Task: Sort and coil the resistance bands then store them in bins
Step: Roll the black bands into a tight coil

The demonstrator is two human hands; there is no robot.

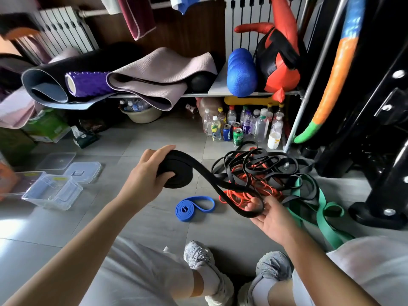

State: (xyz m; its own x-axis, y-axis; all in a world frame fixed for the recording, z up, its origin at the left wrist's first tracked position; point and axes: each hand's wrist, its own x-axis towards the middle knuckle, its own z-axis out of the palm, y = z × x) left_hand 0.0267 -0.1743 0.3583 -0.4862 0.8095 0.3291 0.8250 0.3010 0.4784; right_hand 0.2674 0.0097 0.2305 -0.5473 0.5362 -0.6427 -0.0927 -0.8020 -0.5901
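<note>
My left hand [147, 173] grips a partly wound coil of black resistance band [176, 171] above the floor. The band's loose tail [217, 188] runs down to the right, and its end loop lies across the fingers of my right hand [268, 216], which holds it palm up. A coiled blue band [192, 208] lies on the floor between my hands. To the right sits a tangled pile of black and orange bands [257, 171], with a wide green band [318, 208] trailing from it.
Clear plastic bins [53, 192] and loose lids [82, 172] sit on the tiles at the left. Bottles and cans [240, 127] stand under a shelf [198, 94] of mats and rollers. A black machine base [379, 208] is at the right. My shoes [198, 257] are below.
</note>
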